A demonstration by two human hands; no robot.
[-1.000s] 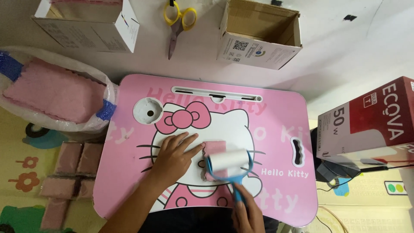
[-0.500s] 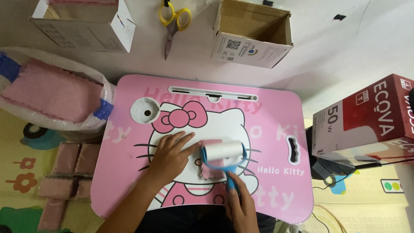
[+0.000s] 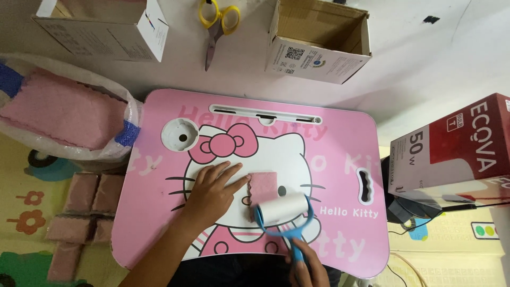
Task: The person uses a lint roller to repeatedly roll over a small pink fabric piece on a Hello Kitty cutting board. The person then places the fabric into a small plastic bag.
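Left hand (image 3: 212, 191) flat, open, pinning pink cloth (image 3: 264, 186) on tabletop (image 3: 340, 154), frame centre. Right hand (image 3: 305, 268) gripping lint roller (image 3: 281, 210); roller on cloth's lower edge, upper part unrolled.

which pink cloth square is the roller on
The pink square on the table under the lint roller, pinned by the left hand; the others lie on the floor.

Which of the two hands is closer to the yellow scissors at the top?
Left. The left hand lies flat on the pink table, directly below the yellow scissors. The right hand is lower, at the table's near edge, holding the lint roller.
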